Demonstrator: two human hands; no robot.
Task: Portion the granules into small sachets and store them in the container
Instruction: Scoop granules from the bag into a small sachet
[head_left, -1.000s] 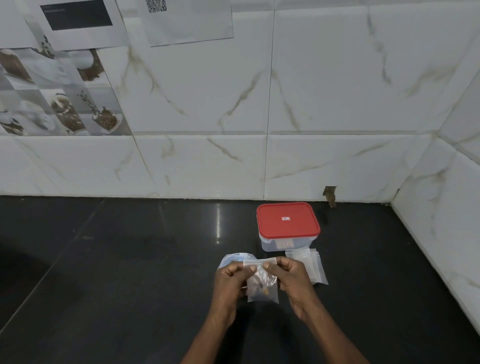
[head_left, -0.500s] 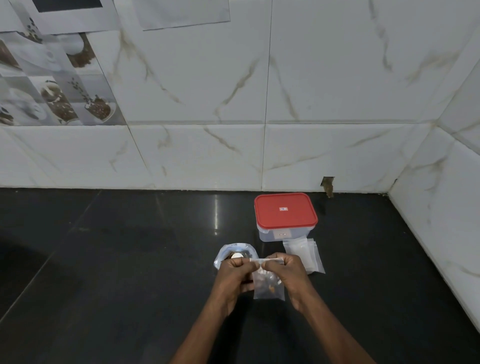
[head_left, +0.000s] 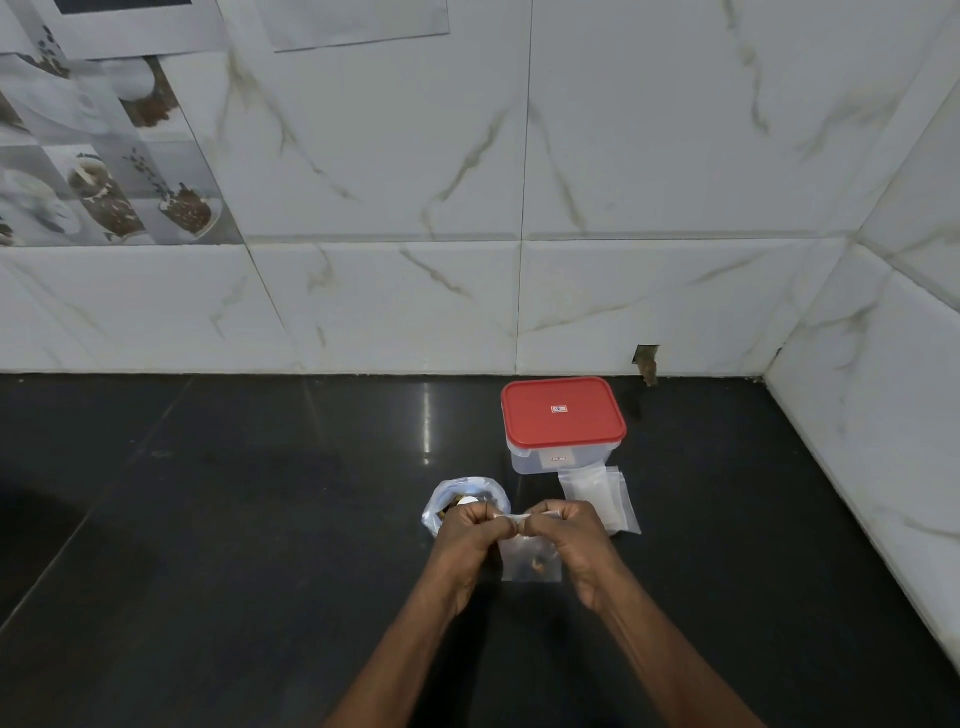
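Sachet (head_left: 531, 566) pinched at its top edge by left hand (head_left: 467, 532) and right hand (head_left: 571, 538), over the counter (head_left: 234, 519).
Both sets of fingers are curled on the strip. An open bag (head_left: 467, 488) is partly hidden behind the left hand; empty sachets (head_left: 597, 491) lie just before the red-lidded container (head_left: 563, 415).

A polished black countertop (head_left: 208, 519) meets a wall of white, marble-veined tiles (head_left: 649, 156), with a second tiled wall (head_left: 883, 405) closing the corner at right. Decorative tiles (head_left: 104, 182) at upper left show cups and brown heaps. Above them hang a plain paper sheet (head_left: 353, 21) and a sheet bearing a dark rectangle (head_left: 124, 26). A small chipped gap (head_left: 647, 361) breaks the base of the back wall, and a streak of reflected light (head_left: 427, 426) shines on the counter.
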